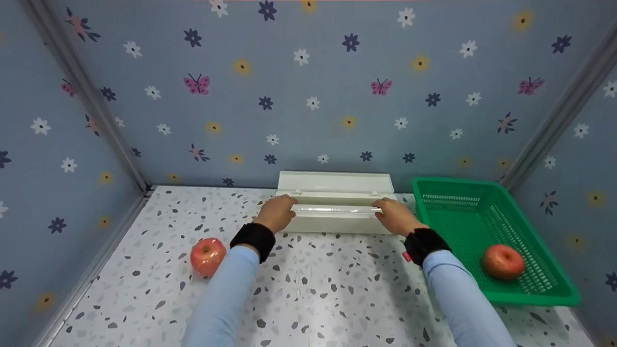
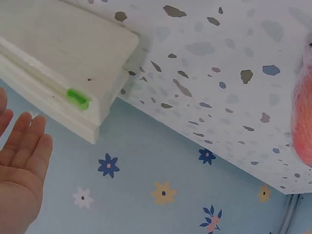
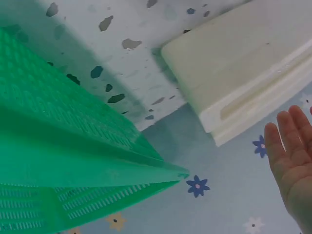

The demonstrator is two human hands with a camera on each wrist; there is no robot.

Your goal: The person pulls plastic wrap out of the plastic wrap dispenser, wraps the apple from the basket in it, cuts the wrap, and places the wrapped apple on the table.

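A white cling film dispenser [image 1: 337, 225] lies against the back wall with its lid [image 1: 335, 182] raised. A glossy band of clear cling film [image 1: 335, 210] stretches across its opening between my two hands. My left hand [image 1: 276, 214] pinches the film at the left end, thumb and forefinger close over the box. At the other end, my right hand [image 1: 396, 217] pinches it in the same way. Both wrist views show the outer fingers loosely extended above the dispenser; the pinching fingertips are out of frame there. A green tab [image 2: 78, 99] shows on the dispenser's left end.
A red apple [image 1: 207, 258] in shiny clear wrap sits on the speckled table [image 1: 328, 294], left of my left forearm. On the right stands a green basket [image 1: 458, 236] with another apple [image 1: 502, 262] inside, its left side near my right hand. Flowered walls [image 1: 308, 82] enclose the table.
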